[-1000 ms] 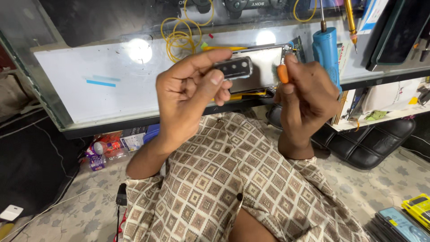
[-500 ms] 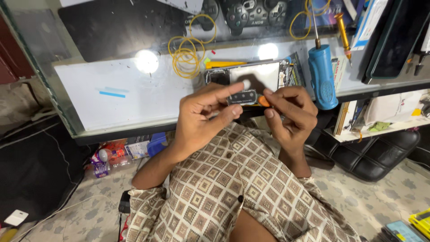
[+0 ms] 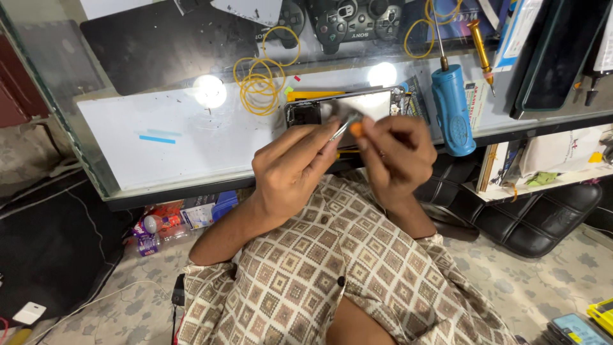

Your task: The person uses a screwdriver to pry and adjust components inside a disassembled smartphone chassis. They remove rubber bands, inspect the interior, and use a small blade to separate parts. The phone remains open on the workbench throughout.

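Note:
My left hand [image 3: 294, 169] and my right hand [image 3: 397, 153] meet at the front edge of a glass counter [image 3: 108, 153], above my checked shirt. Between them is a small screwdriver [image 3: 350, 130] with an orange handle and a thin metal shaft. My right fingers grip the orange end, and my left thumb and forefinger pinch the shaft. Just behind the fingertips an opened phone [image 3: 373, 102] lies flat on the counter with its shiny inner plate up.
A big blue-handled screwdriver [image 3: 452, 108] lies right of the phone, next to a yellow-handled one [image 3: 480, 45]. A coil of yellow wire [image 3: 257, 83], a black mat [image 3: 166, 45] and game controllers [image 3: 338, 19] sit further back. Black cushions [image 3: 536, 217] are at lower right.
The small black part held in my left hand no longer shows. My left fingers have moved onto the screwdriver's shaft, and the opened phone on the counter is now uncovered.

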